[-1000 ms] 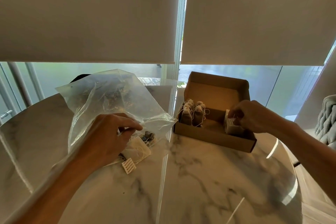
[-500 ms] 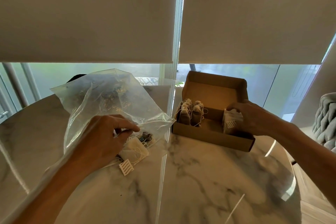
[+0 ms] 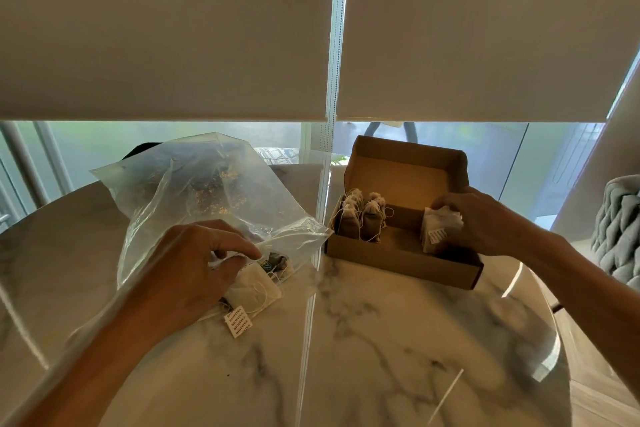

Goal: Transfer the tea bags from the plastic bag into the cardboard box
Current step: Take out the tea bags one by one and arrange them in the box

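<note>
A: Where can a hand go?
B: The marble table (image 3: 398,340) is bare at 6 o'clock, and between the plastic bag (image 3: 207,198) and the cardboard box (image 3: 401,256).
A: What blocks the way?
B: In the box, tea bags (image 3: 362,218) stand at 9 o'clock; the middle is open

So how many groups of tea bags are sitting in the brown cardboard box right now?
2 groups. One cluster of upright tea bags stands at the left end of the brown cardboard box; one stack of pale tea bags is at the right end, held by the right hand. Single bags can't be counted.
</note>
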